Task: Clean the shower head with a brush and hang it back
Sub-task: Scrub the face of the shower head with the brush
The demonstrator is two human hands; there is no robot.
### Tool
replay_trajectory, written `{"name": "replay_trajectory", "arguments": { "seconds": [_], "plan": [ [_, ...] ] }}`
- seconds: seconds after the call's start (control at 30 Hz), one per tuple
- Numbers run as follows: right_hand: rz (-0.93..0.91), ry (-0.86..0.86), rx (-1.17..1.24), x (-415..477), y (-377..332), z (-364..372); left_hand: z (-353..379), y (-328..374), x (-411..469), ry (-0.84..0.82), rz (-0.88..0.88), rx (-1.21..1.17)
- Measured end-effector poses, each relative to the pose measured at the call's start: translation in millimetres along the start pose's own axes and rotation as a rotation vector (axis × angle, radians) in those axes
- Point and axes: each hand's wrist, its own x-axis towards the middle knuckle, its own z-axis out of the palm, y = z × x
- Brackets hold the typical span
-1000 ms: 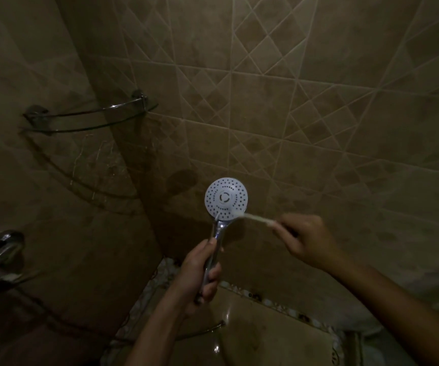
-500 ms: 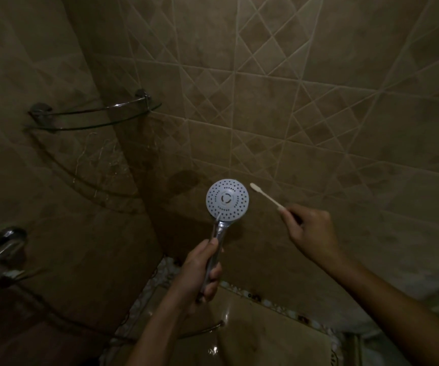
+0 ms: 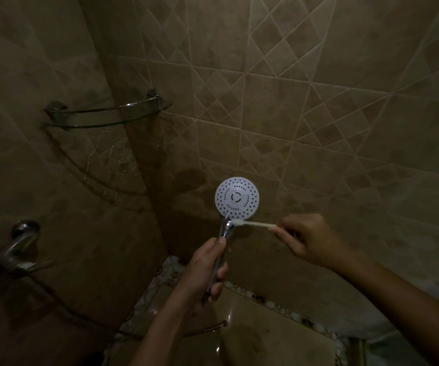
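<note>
Holding the shower head (image 3: 236,198) upright in my left hand (image 3: 205,270), fingers (image 3: 219,285) wrapped round its chrome handle (image 3: 223,232), white spray face toward the camera, in front of the tiled wall (image 3: 318,128). My right hand (image 3: 308,239) pinches the brush (image 3: 252,223) at its tail end, fingers curled. The bristle end touches the neck just below the spray face. Glass corner shelf (image 3: 107,114) is up left, and a tap (image 3: 20,241) sits on the left wall. Light is dim, so I can't make out bristle detail.

No legible text, label, brand or number anywhere in view.
</note>
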Motion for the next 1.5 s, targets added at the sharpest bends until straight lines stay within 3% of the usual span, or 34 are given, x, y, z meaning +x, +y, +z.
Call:
{"name": "replay_trajectory", "arguments": {
  "seconds": [0.13,0.3,0.4,0.47,0.6,0.73,0.8,0.9,0.93,1.03,1.07,1.2,1.33,1.37,1.5],
  "plan": [
    [0.271,0.269,-0.062,13,5,-5,2,1,0,0.023,0.019,0.029],
    [-0.025,-0.022,0.042,11,-7,-9,7,5,-1,0.029,0.026,0.024],
    [0.182,0.237,-0.040,22,0,-11,9,7,-2,0.024,0.033,0.022],
    [0.199,0.309,-0.055,25,0,-16,8,6,-2,0.024,0.041,0.029],
    [-0.053,-0.032,-0.002,21,-8,-21,6,4,-3,0.001,0.062,0.070],
    [0.313,0.300,-0.084,36,4,-23,5,6,-5,-0.006,0.079,0.086],
    [0.171,0.239,-0.041,34,-1,-26,4,7,-6,0.002,0.086,0.097],
    [-0.039,-0.076,0.024,24,-12,-19,1,9,-4,0.012,0.095,0.109],
    [0.000,-0.066,-0.008,27,-9,-16,1,9,-4,0.020,0.096,0.105],
    [0.224,0.251,-0.091,38,0,-12,-1,9,-3,0.028,0.093,0.116],
    [0.211,0.283,-0.087,40,0,-12,-1,9,-3,0.030,0.095,0.124],
    [-0.049,-0.029,-0.030,34,-12,-8,-4,10,-4,0.048,0.118,0.157],
    [0.175,0.270,-0.099,53,-6,-10,-4,12,-1,0.088,0.129,0.173],
    [0.140,0.253,-0.084,54,-7,-10,-5,11,-1,0.094,0.129,0.177],
    [-0.100,-0.108,-0.055,47,-15,-5,-10,11,-2,0.094,0.141,0.215]
  ]
}}
